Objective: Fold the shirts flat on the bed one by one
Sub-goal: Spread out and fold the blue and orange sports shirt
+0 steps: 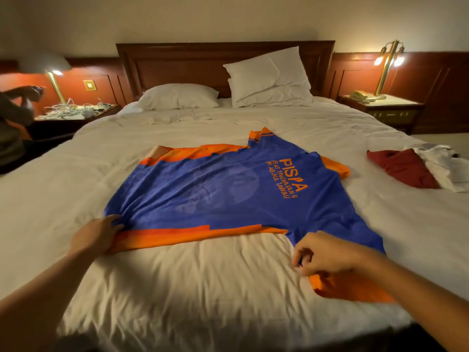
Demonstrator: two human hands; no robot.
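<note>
The blue-and-orange shirt (228,194) is spread flat across the middle of the bed (203,288), and its near hem corner is gripped by the left hand (95,236) while the near sleeve is pinched by the curled fingers of the right hand (322,252). Off to the right, a red shirt (403,167) and a white garment (441,163) are heaped together at the bed's edge.

The left arm (43,285) and the right arm (406,280) are both bare as far as they show. The left grip (95,237) and the right grip (322,255) are bare hands too.
</note>
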